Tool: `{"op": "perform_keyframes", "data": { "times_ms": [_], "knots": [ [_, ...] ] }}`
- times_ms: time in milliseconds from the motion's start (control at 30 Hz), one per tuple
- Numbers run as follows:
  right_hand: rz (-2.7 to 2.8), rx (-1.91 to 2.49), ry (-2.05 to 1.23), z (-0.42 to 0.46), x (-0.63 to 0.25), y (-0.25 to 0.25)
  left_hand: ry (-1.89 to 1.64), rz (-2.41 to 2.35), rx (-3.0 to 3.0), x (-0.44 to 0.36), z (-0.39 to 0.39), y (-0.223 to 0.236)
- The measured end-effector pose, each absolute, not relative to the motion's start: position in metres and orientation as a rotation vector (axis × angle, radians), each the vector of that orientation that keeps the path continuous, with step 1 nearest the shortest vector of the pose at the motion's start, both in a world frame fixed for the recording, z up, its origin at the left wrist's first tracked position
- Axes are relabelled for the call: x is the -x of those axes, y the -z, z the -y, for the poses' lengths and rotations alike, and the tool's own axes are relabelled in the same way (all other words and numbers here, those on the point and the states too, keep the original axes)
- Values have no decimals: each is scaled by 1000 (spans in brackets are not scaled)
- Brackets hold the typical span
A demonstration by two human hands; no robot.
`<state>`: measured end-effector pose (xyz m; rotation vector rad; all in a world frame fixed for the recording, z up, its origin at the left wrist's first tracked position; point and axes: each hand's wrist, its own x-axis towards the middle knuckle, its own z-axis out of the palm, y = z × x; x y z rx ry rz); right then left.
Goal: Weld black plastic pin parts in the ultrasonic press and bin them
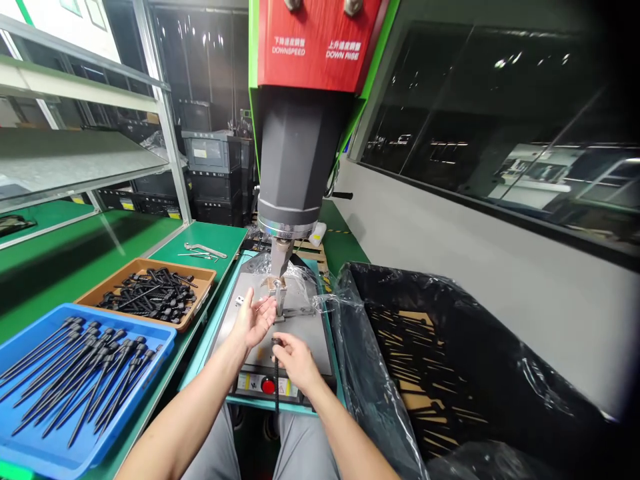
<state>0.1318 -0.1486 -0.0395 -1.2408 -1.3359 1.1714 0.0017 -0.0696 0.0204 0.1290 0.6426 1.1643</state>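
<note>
My right hand [295, 358] pinches the top of a long black rod with a thicker head [277, 387], which hangs down in front of the machine base. Palm up and fingers spread, my left hand [257, 320] is beside the metal fixture [279, 297] and holds nothing that I can see. Above that fixture is the metal tool head [281, 257] of the press [295, 153]. A red button [268, 385] sits on the front of the grey base plate [300, 343].
On the left stand a blue tray [163, 357] of long black rods and a brown tray [200, 308] of shorter black parts. A wrench [205, 250] lies behind them. To my right, a plastic-lined black bin [360, 373] holds several rods on cardboard. Shelving [170, 133] rises at the left.
</note>
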Motion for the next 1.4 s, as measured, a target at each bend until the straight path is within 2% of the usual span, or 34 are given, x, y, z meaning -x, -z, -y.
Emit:
{"op": "perform_keyframes", "data": {
  "times_ms": [133,400,633,867,1167,1400],
  "knots": [
    [1533,1222,-1006,115,-116,44,-1238,-652,-124,-7,57,-32],
    [1461,1217,-602,60,-121,19,-1306,-713,-337,-12,58,-36],
    [1388,1200,-462,42,-127,3,-1298,-704,-459,-8,55,-36],
    [1279,1208,-555,13,-124,-3,-1282,-724,-499,0,43,-37],
    [1159,1144,-953,-3,-130,1,-1278,-774,-495,9,25,-29],
    [1107,1044,-1041,-6,-135,4,-1278,-789,-508,10,23,-21]
  ]
}}
